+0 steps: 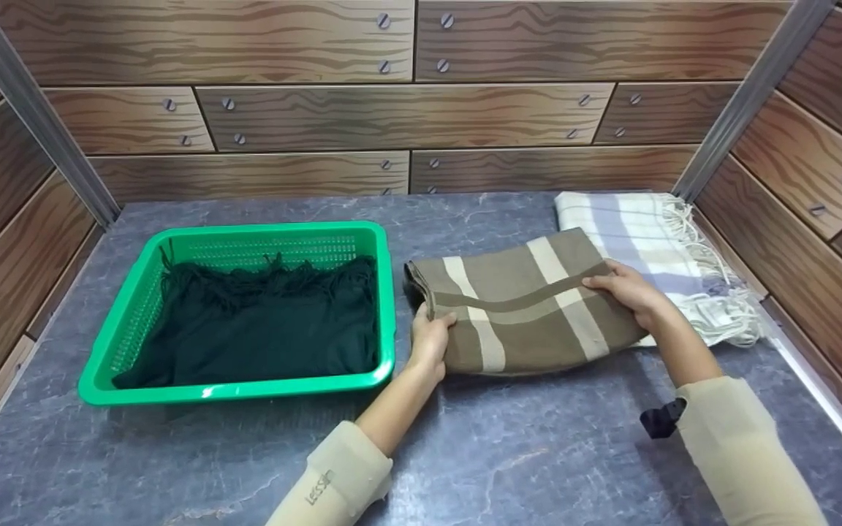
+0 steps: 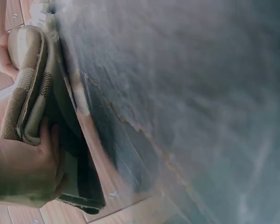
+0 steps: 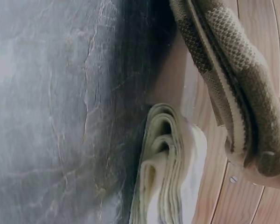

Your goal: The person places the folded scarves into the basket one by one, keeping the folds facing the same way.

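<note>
A folded brown checked scarf with cream stripes is held between both hands, right of the basket. My left hand grips its left edge, thumb on top; in the left wrist view the fingers reach under the folds. At the right edge my right hand holds it with the thumb on top. The right wrist view shows the brown scarf raised above the table, its layers stacked. Beyond it lies a folded white scarf with lavender stripes and fringes, partly covered from the head view.
A green plastic basket stands on the left with a folded black fringed scarf inside. The grey marbled table is bounded by wood-patterned walls and metal posts. A small black device sits at the right cuff.
</note>
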